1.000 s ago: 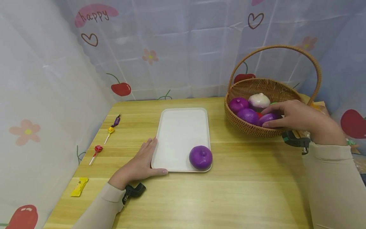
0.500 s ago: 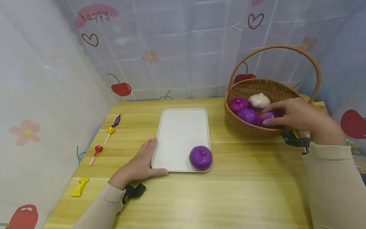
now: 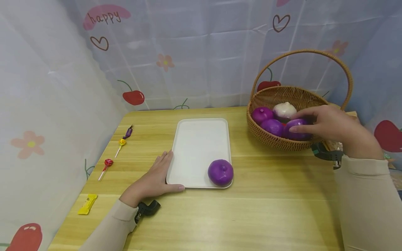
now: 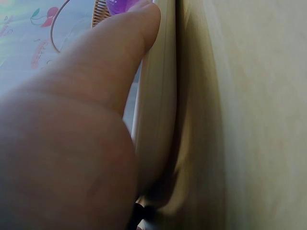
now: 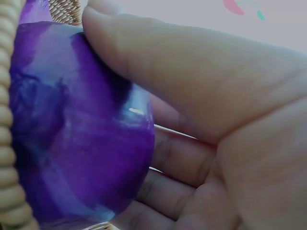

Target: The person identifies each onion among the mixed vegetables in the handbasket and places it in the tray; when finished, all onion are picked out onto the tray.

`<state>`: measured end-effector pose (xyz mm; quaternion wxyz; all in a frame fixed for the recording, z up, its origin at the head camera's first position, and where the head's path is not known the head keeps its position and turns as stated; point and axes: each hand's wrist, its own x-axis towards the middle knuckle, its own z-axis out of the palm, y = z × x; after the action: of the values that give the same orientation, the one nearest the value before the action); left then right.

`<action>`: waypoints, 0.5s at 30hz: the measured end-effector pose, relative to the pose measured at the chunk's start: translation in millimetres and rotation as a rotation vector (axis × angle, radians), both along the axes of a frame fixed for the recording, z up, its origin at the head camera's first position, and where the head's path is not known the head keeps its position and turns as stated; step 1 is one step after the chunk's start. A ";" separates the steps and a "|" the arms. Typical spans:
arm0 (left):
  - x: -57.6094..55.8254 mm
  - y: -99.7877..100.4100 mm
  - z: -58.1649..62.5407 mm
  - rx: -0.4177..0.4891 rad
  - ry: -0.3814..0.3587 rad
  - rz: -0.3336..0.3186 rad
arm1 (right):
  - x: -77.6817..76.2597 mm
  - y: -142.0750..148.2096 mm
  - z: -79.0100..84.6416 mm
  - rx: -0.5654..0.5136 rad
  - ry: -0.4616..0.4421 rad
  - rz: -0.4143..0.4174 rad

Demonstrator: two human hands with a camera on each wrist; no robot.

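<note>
My right hand reaches into the wicker basket and grips a purple onion. In the right wrist view the thumb lies over one side of this onion, with the fingers around the other side. Beside it in the basket are two more purple onions and a white, purple-tinged one; something red peeks out between them. My left hand lies along the near left corner of a white tray, fingers extended and thumb on its front edge. Another purple onion sits in the tray's near right corner.
Along the table's left side lie a purple-wrapped candy, a yellow lollipop, a red lollipop and a yellow-wrapped candy. The basket's tall handle arches overhead. A printed curtain hangs behind the table.
My right hand has shifted slightly right, and the purple onion in its grip has turned and risen a little within the basket. The left hand and tray stay in place.
</note>
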<state>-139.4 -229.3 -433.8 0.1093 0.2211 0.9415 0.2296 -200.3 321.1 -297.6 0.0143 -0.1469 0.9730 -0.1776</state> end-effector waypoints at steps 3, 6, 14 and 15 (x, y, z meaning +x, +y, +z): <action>0.0 0.0 0.0 0.003 0.002 -0.002 | 0.3 -0.1 -0.5 -0.006 0.022 -0.009; -0.4 -0.1 -1.2 0.002 0.007 -0.006 | 1.7 0.4 0.5 -0.024 0.041 -0.026; -0.3 -0.5 -0.9 0.002 0.000 -0.001 | 4.6 2.8 4.4 -0.091 0.088 -0.084; -0.3 -0.5 -0.8 0.003 0.001 0.000 | 4.5 2.7 4.7 -0.102 0.094 -0.089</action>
<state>-139.7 -229.8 -434.6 0.1085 0.2216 0.9412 0.2309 -195.8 323.8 -292.9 -0.0468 -0.1123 0.9678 -0.2205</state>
